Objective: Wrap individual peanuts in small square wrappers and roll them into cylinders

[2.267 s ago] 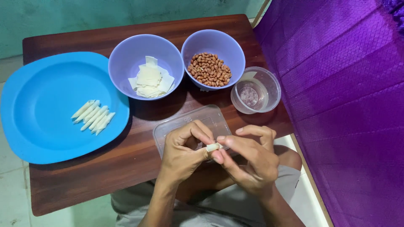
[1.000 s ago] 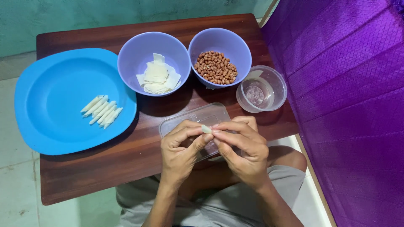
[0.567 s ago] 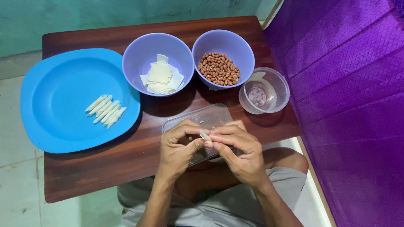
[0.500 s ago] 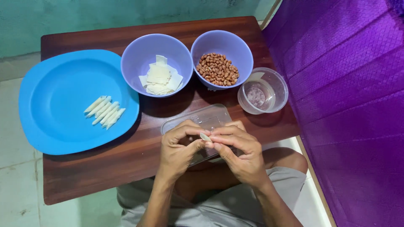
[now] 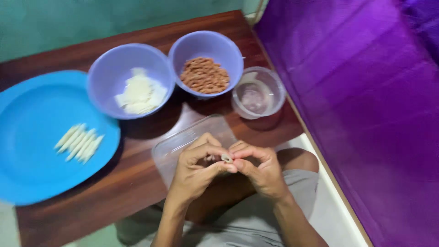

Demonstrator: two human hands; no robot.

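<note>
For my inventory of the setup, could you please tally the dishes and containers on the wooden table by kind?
Round lilac plastic bowls: 2 (one with white wrapper pieces, one with brown peanuts)
Large blue plastic plate: 1
Small round clear plastic cup: 1
Flat rectangular clear plastic container: 1
Total: 5

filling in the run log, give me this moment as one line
left hand: pinching small wrapper roll | right hand: pinching same roll | below: clear plastic lid | blue plate: finished rolls
</note>
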